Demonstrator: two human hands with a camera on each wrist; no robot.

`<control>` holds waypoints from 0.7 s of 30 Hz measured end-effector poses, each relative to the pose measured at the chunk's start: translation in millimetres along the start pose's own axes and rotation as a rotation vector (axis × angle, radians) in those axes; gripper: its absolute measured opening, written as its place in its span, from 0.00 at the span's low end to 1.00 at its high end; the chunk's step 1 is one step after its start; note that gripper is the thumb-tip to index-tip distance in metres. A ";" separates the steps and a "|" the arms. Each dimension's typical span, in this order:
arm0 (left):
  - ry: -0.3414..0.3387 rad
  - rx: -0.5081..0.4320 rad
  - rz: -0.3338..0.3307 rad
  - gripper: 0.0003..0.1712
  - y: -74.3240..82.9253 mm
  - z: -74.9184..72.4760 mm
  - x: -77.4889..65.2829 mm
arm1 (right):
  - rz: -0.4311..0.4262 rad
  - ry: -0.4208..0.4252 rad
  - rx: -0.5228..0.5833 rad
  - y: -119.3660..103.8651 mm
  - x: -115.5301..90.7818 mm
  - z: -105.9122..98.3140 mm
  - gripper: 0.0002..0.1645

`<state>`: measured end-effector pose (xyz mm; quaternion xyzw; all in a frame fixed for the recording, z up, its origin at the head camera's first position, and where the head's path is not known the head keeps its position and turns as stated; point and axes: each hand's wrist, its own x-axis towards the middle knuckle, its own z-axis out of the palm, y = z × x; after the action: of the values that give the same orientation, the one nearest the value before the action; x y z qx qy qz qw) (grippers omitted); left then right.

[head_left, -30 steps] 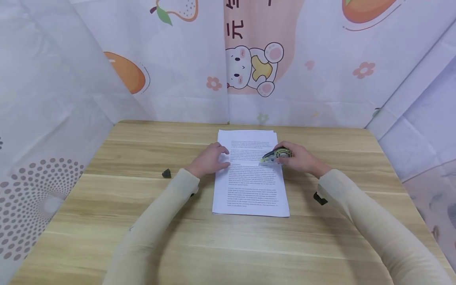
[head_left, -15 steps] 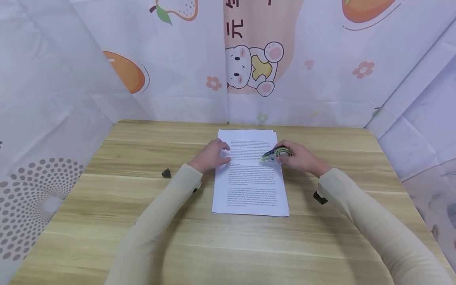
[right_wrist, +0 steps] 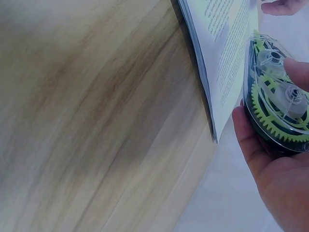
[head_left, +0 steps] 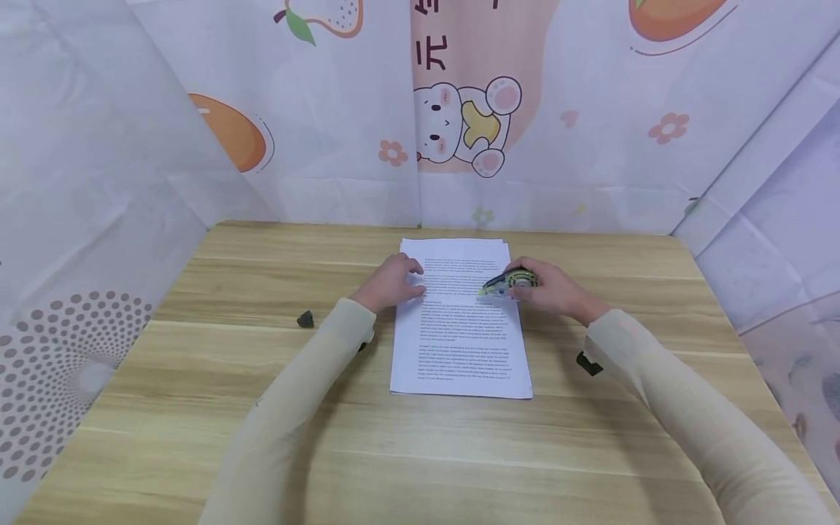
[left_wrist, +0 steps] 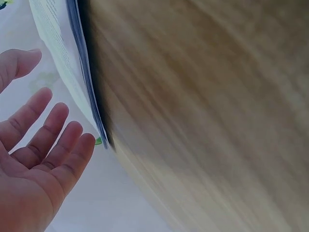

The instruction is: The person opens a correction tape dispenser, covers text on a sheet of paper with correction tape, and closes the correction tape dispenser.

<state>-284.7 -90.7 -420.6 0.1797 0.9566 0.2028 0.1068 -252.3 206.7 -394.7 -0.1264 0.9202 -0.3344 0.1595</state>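
A stack of printed sheets lies on the table, its long sides running away from me. My right hand grips a correction tape dispenser with a clear casing and green gear wheels. The dispenser's tip points left, over the printed text near the middle of the page. Over the left edge of the sheets is my left hand, its fingers loosely bent and holding nothing. The left wrist view shows that hand's palm and spread fingers beside the stack's edge.
A small black piece lies on the wooden table to the left. Another black object shows below the right sleeve. Behind the table's far edge hangs a printed curtain, with more curtain at both sides.
My left hand has shifted slightly away from me and to the right along the sheets' left edge. The right hand and dispenser stay almost where they were.
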 end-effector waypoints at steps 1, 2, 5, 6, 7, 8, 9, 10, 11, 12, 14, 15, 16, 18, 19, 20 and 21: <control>0.001 0.003 0.002 0.21 -0.4 0.1 0.7 | 0.000 0.000 0.000 0.3 0.4 0.0 0.21; 0.002 0.008 0.005 0.21 -0.8 0.1 1.3 | 0.000 0.000 0.000 0.5 0.9 0.0 0.21; 0.002 0.015 0.015 0.21 -1.5 -0.4 2.5 | 0.007 -0.004 0.001 0.5 2.2 -0.1 0.21; 0.002 0.018 0.019 0.21 -1.8 -0.6 2.8 | 0.009 -0.005 0.002 0.5 2.6 -0.3 0.21; 0.004 0.019 0.022 0.21 -2.5 -0.4 3.5 | 0.008 -0.005 0.003 0.5 3.1 -0.5 0.21; 0.004 0.020 0.024 0.21 -3.1 -0.1 4.2 | 0.007 -0.007 0.005 0.4 3.4 -0.6 0.21; 0.006 0.021 0.027 0.21 -3.6 0.2 4.9 | 0.006 -0.007 0.006 0.1 3.8 -0.9 0.21; 0.007 0.022 0.029 0.21 -4.3 0.5 5.7 | 0.005 -0.007 0.007 -0.1 4.1 -1.0 0.21; 0.006 0.021 0.029 0.21 -4.7 0.9 6.4 | 0.006 -0.006 0.006 -0.1 4.5 -1.1 0.21; 0.004 0.023 0.028 0.21 -5.3 1.4 7.2 | 0.006 -0.007 0.007 0.0 4.9 -1.1 0.21; -0.003 0.022 0.027 0.21 -5.8 1.9 8.4 | 0.011 -0.006 0.009 0.1 5.7 -1.0 0.21; -0.008 0.021 0.028 0.22 -5.8 2.0 8.7 | 0.011 -0.004 0.009 0.1 6.2 -0.9 0.21; -0.015 0.020 0.029 0.22 -5.8 2.1 9.0 | 0.010 -0.003 0.009 -0.2 6.5 -0.9 0.21; -0.027 0.024 0.037 0.22 -6.0 2.5 9.4 | 0.004 0.002 0.007 -0.2 7.2 -0.8 0.21; -0.032 0.023 0.043 0.22 -5.9 2.5 9.5 | 0.003 0.005 0.006 -0.4 7.6 -0.8 0.21; -0.038 0.026 0.048 0.22 -5.9 2.8 9.5 | 0.002 0.008 0.003 -0.5 8.0 -0.8 0.21; -0.042 0.029 0.052 0.22 -5.8 2.9 9.5 | 0.000 0.010 0.000 -0.6 8.4 -0.8 0.21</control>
<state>-294.4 -91.0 -427.0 0.2103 0.9521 0.1877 0.1189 -260.2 203.9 -395.5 -0.1249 0.9210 -0.3349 0.1547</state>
